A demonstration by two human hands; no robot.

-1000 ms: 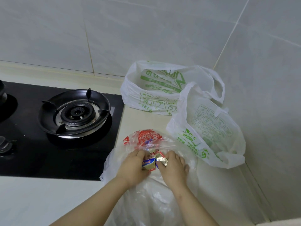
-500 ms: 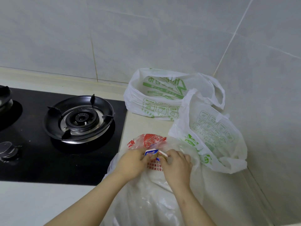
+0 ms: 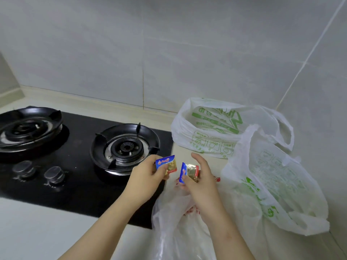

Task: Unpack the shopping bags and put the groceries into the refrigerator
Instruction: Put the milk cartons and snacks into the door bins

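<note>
**Two small packets held by light pinches at the edge of the stove**

The left hand [image 3: 148,177] pinches a small blue-and-gold foil packet, the left packet [image 3: 167,164], between thumb and curled fingers. The right hand [image 3: 201,181] pinches the right packet [image 3: 189,172], which looks the same, with its forefinger lifted above it. Both packets are out of the clear bag [image 3: 174,222], which lies slack under the wrists with no hand on it.

The likeliest slip is a dropped packet. Foil is slick, and each packet is held only by an edge. The left packet hangs just short of the burner [image 3: 125,147] that lies past the left fingertips, so it could land in the ring if it falls. No flame shows there. The loose clear bag could also slide toward the person, because nothing pins it down.

Past the right fingertips sit the near white bag [image 3: 272,175] and, behind it, the far white bag [image 3: 206,128]. Both carry green print and both look full. I judge most of the unpacking is not yet done.

The pale counter [image 3: 28,231] carries a black stove [image 3: 75,175] with two knobs [image 3: 54,174] out beyond the left knuckles. A grey tiled wall [image 3: 169,53] closes the corner. No refrigerator is in view.
</note>
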